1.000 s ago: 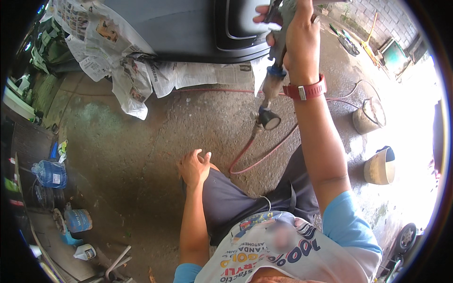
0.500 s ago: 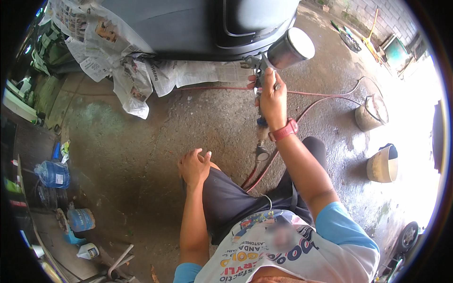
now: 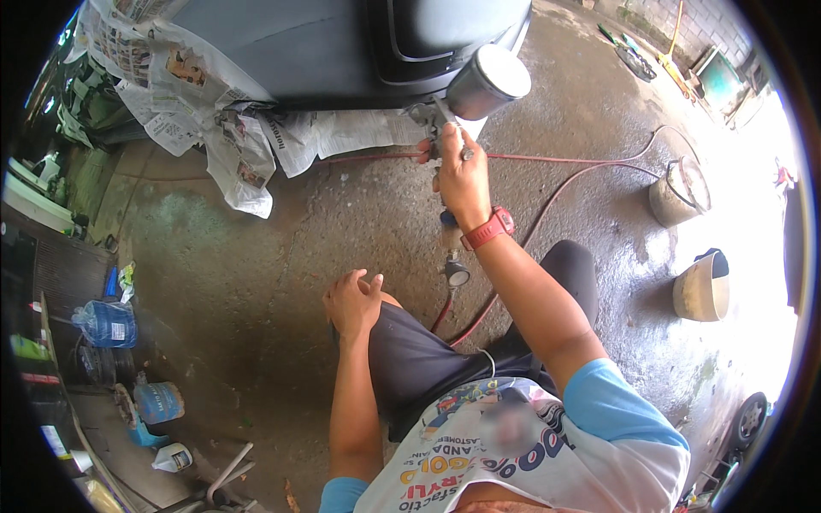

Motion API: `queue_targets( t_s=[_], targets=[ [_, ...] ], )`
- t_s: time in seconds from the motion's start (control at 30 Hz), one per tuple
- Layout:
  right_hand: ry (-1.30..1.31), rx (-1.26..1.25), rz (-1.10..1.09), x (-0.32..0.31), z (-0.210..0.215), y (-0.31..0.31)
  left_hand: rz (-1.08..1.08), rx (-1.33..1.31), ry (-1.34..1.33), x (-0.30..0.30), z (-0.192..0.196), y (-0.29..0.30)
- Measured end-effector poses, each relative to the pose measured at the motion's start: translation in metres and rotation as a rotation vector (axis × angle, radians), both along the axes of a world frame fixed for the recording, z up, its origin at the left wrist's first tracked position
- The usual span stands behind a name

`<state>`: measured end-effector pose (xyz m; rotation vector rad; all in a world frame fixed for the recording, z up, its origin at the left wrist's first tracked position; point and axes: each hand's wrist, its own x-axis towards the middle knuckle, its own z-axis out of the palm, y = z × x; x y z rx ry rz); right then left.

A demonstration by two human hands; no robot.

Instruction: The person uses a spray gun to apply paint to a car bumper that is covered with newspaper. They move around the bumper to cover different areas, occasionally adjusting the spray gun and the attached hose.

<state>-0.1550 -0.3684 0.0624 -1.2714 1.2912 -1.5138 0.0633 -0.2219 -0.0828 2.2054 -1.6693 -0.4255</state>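
Spray gun (image 3: pixel 477 96) sat gripped in the right hand (image 3: pixel 463 178) — left hand (image 3: pixel 352 304) lay spread — the hose (image 3: pixel 444 313) below could snag, tugging it.

The right forearm (image 3: pixel 543 295) slants forward and leftward, away from the chest, up to the red watch (image 3: pixel 489 229) worn at its wrist. Just beyond the watch, the right grip (image 3: pixel 457 175) is closed, its thumb (image 3: pixel 450 141) extended forward. Left of the watch and nearer the torso, the left grip (image 3: pixel 352 306) rests loosely spread, back of the hand upward, over the left knee (image 3: pixel 391 301), the left forearm (image 3: pixel 353 419) running nearly straight back from it
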Motion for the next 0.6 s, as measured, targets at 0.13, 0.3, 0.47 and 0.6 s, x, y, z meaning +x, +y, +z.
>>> queue_targets(
  t_s=[0.13, 0.3, 0.47, 0.6],
  targets=[
    [-0.026, -0.056, -0.108, -0.027, -0.008, -0.004, 0.006, -0.038, 0.012, 0.003, -0.003, 0.003],
    [-0.061, -0.074, -0.201, -0.063, -0.002, -0.006, -0.01, -0.048, 0.01, 0.005, 0.0, 0.008],
    [-0.05, -0.066, -0.201, -0.072, -0.001, -0.007, -0.003, -0.057, -0.014, 0.002, 0.0, 0.009],
    [-0.06, -0.053, -0.117, -0.06, -0.006, -0.01, -0.018, -0.035, -0.019, 0.0, -0.002, 0.004]
  ],
)
